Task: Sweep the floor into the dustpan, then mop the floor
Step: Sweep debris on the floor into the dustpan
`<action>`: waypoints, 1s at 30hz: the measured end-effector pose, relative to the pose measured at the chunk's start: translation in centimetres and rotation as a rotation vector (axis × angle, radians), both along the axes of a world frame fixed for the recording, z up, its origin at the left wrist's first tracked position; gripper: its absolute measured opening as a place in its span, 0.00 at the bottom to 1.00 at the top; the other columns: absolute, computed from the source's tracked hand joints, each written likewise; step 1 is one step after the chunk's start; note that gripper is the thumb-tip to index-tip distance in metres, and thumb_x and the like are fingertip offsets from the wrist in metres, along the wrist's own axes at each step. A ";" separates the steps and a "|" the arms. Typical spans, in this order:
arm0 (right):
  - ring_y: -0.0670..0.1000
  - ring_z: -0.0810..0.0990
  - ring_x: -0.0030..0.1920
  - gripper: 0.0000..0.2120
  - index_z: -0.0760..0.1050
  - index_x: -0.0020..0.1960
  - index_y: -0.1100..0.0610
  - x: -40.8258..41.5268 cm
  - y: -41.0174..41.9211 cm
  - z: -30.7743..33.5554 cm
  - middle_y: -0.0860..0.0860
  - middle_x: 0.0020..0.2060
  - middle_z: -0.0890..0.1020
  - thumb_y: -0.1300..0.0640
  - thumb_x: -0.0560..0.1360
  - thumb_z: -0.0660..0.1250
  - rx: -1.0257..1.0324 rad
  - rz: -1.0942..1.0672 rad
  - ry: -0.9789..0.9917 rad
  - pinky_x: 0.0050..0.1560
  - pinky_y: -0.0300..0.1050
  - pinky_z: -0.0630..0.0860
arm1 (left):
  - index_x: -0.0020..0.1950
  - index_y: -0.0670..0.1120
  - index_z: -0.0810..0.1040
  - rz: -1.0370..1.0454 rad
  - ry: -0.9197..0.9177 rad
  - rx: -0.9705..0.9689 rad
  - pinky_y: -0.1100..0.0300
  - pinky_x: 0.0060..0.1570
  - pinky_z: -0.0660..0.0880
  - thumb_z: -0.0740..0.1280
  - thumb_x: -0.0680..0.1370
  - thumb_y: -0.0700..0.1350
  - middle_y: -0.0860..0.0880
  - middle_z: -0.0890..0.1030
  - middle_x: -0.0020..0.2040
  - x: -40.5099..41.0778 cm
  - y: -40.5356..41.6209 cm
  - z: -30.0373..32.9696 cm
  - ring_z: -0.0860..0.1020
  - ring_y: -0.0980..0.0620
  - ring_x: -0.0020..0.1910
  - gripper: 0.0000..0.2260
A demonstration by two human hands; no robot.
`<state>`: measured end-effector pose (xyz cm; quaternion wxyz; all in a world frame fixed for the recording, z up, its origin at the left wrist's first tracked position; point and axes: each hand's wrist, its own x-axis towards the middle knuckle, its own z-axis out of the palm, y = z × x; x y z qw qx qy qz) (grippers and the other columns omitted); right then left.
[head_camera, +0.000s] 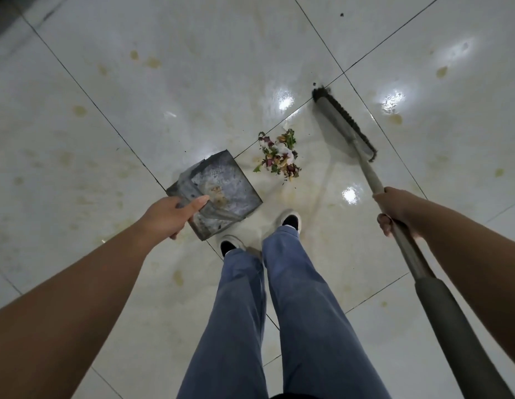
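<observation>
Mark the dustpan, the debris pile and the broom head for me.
dustpan [221,180]: head view, on its grey inner floor.
debris pile [279,156]: head view, middle of the heap.
broom head [341,122]: head view, mid-length of the block.

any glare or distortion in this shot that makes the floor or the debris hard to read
Head view: bright ceiling-light glare spots on the glossy floor tiles, none over the debris pile; wide-angle stretch bends the grout lines and enlarges the arms at the edges; the dustpan in the left hand and the broom in the right hand look sharp.
</observation>
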<state>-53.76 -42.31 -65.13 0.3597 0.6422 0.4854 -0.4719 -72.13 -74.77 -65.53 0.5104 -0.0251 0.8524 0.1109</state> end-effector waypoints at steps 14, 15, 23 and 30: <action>0.45 0.62 0.11 0.12 0.62 0.40 0.57 -0.4 -1.7 1.3 0.53 0.27 0.63 0.56 0.82 0.54 -0.021 -0.128 0.002 0.15 0.30 0.62 | 0.29 0.45 0.69 0.122 -0.017 0.248 0.65 0.20 0.64 0.65 0.75 0.59 0.52 0.68 0.20 0.8 -2.6 0.5 0.63 0.57 0.18 0.21; 0.44 0.62 0.11 0.12 0.62 0.40 0.57 -0.5 -1.9 1.3 0.53 0.27 0.63 0.56 0.82 0.54 -0.027 -0.147 0.004 0.15 0.30 0.63 | 0.29 0.45 0.70 0.103 0.001 0.246 0.65 0.19 0.63 0.65 0.75 0.59 0.52 0.68 0.21 1.0 -2.4 0.2 0.63 0.57 0.18 0.21; 0.44 0.61 0.11 0.13 0.60 0.39 0.57 -1.6 -3.9 1.2 0.49 0.14 0.63 0.56 0.81 0.55 -0.120 -0.274 0.007 0.15 0.27 0.62 | 0.28 0.46 0.69 0.087 0.018 0.306 0.68 0.17 0.62 0.64 0.74 0.61 0.53 0.68 0.17 0.5 -0.5 -1.4 0.63 0.57 0.16 0.22; 0.46 0.62 0.13 0.10 0.65 0.52 0.60 -1.1 -11.8 3.3 0.55 0.23 0.65 0.55 0.82 0.49 -0.316 0.174 -0.015 0.21 0.35 0.62 | 0.27 0.47 0.69 0.097 0.032 0.297 0.67 0.19 0.64 0.64 0.74 0.61 0.53 0.68 0.17 0.5 0.6 -1.9 0.65 0.58 0.16 0.22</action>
